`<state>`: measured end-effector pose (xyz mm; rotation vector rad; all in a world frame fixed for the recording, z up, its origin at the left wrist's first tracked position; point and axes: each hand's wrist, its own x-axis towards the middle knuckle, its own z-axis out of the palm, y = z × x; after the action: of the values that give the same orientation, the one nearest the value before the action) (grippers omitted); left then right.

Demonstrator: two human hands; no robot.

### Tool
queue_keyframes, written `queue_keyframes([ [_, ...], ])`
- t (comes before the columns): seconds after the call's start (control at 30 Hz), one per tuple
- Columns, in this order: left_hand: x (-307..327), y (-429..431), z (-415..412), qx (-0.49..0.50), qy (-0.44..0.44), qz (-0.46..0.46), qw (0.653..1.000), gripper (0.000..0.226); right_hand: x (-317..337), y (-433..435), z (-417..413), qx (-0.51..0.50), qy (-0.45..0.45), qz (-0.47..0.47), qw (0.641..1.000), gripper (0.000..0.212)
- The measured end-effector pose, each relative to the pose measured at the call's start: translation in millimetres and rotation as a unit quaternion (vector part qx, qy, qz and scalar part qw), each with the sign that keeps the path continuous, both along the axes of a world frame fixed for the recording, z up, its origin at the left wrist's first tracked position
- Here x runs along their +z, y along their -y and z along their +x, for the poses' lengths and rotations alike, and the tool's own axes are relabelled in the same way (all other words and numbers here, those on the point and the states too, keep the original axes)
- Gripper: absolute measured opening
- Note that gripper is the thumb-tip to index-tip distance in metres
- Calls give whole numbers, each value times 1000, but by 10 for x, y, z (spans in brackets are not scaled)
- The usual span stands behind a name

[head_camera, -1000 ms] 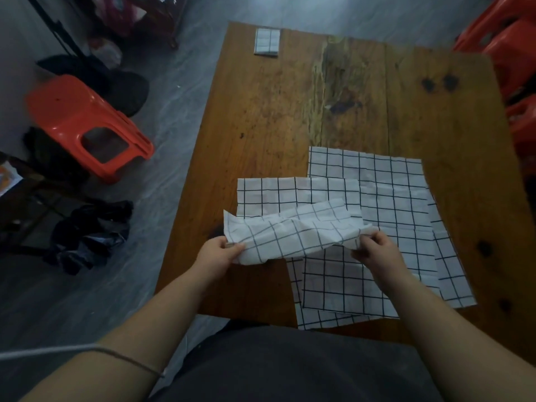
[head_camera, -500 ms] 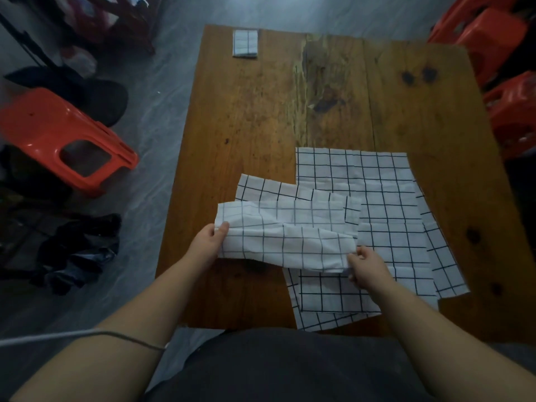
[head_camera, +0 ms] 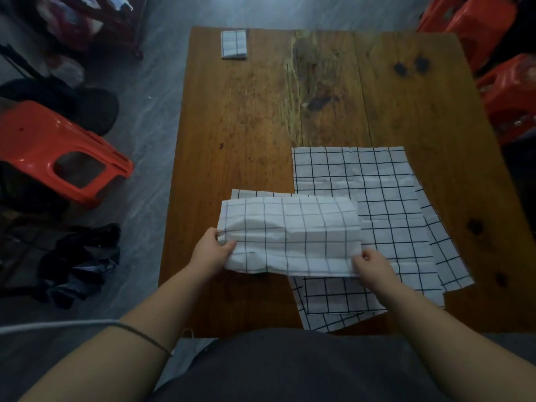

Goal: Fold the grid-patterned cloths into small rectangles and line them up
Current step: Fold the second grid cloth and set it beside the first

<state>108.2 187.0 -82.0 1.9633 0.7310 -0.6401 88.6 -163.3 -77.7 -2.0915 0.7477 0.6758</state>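
Observation:
A white cloth with a black grid (head_camera: 293,236) is folded over into a wide band near the table's front. My left hand (head_camera: 213,252) pinches its left end and my right hand (head_camera: 372,265) pinches its near right corner. Under and to the right of it lies a pile of unfolded grid cloths (head_camera: 385,210), overlapping and fanned out. One cloth folded into a small rectangle (head_camera: 233,44) lies at the far left corner of the wooden table (head_camera: 319,97).
An orange plastic stool (head_camera: 58,152) lies on the floor to the left, with dark clothes (head_camera: 78,262) near it. More orange stools (head_camera: 493,53) stand at the far right. The floor is grey.
Both hands have brought the lifted edge of the cloth toward me and laid it over, so the crumpled cloth is now a flatter folded band. The view shifted slightly.

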Motion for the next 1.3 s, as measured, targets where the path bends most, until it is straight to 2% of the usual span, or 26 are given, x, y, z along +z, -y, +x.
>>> queue_keyframes([
  [0.07, -38, 18, 18, 19, -53, -8, 998, 51, -59, -40, -39, -6, -40, -10, 999, 16],
  [0.17, -36, 48, 23, 17, -34, -7, 999, 62, -68, -64, -26, -55, -38, -5, 998, 15],
  [0.27, 1, 12, -31, -33, -10, -79, 996, 77, -95, -62, -28, -130, -37, 40, 990, 16],
  [0.37, 28, -86, -122, -57, -23, -150, 987, 99, -29, -95, -53, -208, -28, 99, 973, 14],
  [0.43, 16, -129, -177, -58, -32, -177, 982, 105, -24, -102, -58, -233, -23, 131, 963, 14],
  [0.5, -13, -118, -227, -21, -30, -171, 985, 99, -47, -90, -80, -202, -38, 122, 971, 11],
  [0.6, -68, -57, -292, 53, -18, -130, 990, 79, -174, 3, -155, -117, -58, 52, 990, 22],
  [0.7, -151, -23, -342, 84, -5, -78, 993, 68, -198, 53, -192, -69, -14, 3, 998, 19],
  [0.87, -206, 48, -444, 86, 23, -8, 996, 60, -183, 54, -245, -18, 1, -12, 1000, 17],
  [1.03, -205, 157, -515, 64, 47, 34, 996, 60, -184, 97, -311, -2, 27, 1, 1000, 47],
  [1.17, -206, 240, -624, 70, 64, 48, 994, 50, -171, 133, -337, -18, 69, -3, 997, 54],
  [1.3, -227, 321, -736, 62, 69, 62, 994, 45, -145, 192, -321, 14, 102, -5, 995, 58],
])
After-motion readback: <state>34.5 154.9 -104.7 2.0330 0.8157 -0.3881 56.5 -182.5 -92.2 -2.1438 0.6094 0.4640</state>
